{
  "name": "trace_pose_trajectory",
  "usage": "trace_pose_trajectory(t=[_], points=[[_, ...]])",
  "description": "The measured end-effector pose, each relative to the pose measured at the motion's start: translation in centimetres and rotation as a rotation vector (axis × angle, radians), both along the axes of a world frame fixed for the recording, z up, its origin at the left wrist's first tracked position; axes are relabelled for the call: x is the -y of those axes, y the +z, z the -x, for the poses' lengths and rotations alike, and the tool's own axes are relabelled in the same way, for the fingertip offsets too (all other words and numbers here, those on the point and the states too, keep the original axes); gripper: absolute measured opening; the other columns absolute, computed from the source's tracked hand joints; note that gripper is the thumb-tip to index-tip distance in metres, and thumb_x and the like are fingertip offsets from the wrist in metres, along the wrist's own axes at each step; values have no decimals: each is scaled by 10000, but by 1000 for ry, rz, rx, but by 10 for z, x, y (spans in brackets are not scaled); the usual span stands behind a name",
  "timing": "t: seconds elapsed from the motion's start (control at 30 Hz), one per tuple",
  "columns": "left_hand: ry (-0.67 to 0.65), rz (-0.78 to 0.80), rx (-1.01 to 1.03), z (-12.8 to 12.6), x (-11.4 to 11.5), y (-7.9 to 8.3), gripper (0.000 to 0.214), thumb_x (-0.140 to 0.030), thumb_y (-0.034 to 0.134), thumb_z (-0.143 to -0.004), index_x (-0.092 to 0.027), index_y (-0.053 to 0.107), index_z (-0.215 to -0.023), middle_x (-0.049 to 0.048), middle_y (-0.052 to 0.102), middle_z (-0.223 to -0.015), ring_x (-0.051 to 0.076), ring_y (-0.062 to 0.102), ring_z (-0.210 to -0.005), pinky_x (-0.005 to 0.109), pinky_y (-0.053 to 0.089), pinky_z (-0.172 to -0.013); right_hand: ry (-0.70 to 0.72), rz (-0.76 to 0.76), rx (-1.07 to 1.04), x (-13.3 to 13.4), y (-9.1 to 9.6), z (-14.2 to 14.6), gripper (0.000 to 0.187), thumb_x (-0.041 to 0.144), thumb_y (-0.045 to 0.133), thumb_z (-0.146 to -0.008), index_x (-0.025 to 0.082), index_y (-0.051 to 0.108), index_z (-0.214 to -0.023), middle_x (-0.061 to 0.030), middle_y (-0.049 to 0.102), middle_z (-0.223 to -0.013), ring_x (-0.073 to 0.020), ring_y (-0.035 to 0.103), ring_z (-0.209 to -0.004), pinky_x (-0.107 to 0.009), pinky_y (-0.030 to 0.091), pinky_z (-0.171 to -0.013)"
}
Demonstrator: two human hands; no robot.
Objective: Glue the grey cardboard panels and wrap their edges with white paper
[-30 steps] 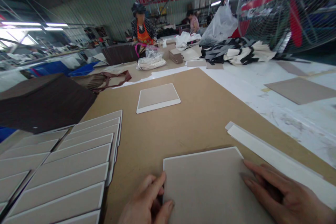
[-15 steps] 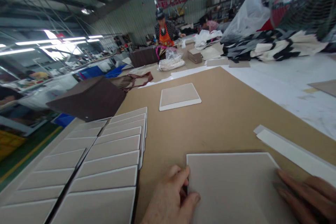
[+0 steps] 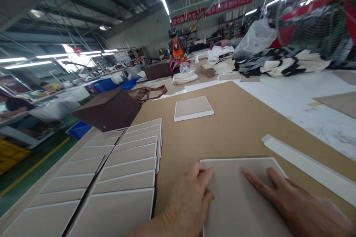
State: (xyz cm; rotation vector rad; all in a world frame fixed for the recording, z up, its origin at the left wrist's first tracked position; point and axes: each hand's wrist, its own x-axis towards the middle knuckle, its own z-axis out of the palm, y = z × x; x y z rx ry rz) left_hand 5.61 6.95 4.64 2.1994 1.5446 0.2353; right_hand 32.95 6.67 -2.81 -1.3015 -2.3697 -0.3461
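A grey board panel with a thin white border (image 3: pixel 236 196) lies flat on the brown sheet (image 3: pixel 228 133) in front of me. My left hand (image 3: pixel 189 200) rests on its left edge, fingers bent onto the panel. My right hand (image 3: pixel 292 203) lies flat on the panel's right part, fingers stretched out toward its middle. Neither hand lifts anything.
Overlapping rows of like panels (image 3: pixel 122 170) lie at the left. Another single panel (image 3: pixel 193 108) sits farther out. White strips (image 3: pixel 306 166) lie at the right, a dark brown stack (image 3: pixel 108 109) at the left. A person in an orange apron (image 3: pixel 178 48) works at the far end.
My right hand has slid leftward onto the panel, fingers now spread across it. My left hand has moved from the panel's edge onto its surface. The camera has tilted slightly.
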Motion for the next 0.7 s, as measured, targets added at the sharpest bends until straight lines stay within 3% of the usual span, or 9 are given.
trace_pose_trajectory(t=[0.1, 0.17, 0.33, 0.43, 0.53, 0.7], points=[[-321, -93, -202, -13, 3, -1, 424, -192, 600, -797, -196, 580, -1221, 80, 551, -1300, 268, 505, -1142, 391, 470, -994, 110, -31, 225, -7, 13, 17, 765, -22, 412, -704, 327, 500, -1379, -61, 624, -982, -184, 639, -599, -258, 499, -407], [-406, -156, -298, -18, 7, -4, 408, -240, 515, -890, -146, 545, -1286, 106, 568, -1322, 279, 511, -1173, 411, 453, -1038, 125, 12, 269, -9, 19, 20, 709, -10, 440, -701, 319, 539, -1320, -52, 613, -977, -200, 646, -642, -283, 528, -453], [-453, -195, -405, -2, 20, -24, 537, -302, 448, -949, -77, 405, -1435, 167, 340, -1539, 310, 312, -1422, 407, 341, -1153, -78, 107, 199, -3, 20, -18, 660, -17, 418, -764, 337, 534, -1309, -67, 600, -1082, -210, 664, -814, -282, 519, -580], [-469, -258, -491, 10, 28, -44, 562, -146, 378, -931, -76, 314, -1486, 170, 242, -1555, 322, 239, -1439, 421, 354, -1144, -223, 220, 117, -6, 23, -42, 487, 7, 364, -819, 236, 615, -1169, -90, 615, -1007, -200, 644, -760, -301, 476, -608], [-464, -383, -549, 16, 31, -64, 688, -22, 360, -847, -77, 215, -1517, 176, 194, -1557, 334, 204, -1437, 440, 360, -1137, -288, 403, -107, -21, 33, -44, 280, 166, 352, -926, 208, 629, -926, -66, 624, -820, -196, 611, -685, -318, 436, -628], [-455, -629, -534, 25, 27, -88, 681, -72, 357, -918, -103, 82, -1540, 152, 234, -1552, 294, 267, -1428, 348, 382, -1115, -252, 543, -402, -48, 36, -33, 255, 370, 427, -898, 214, 610, -815, -66, 650, -789, -222, 601, -742, -342, 421, -693]])
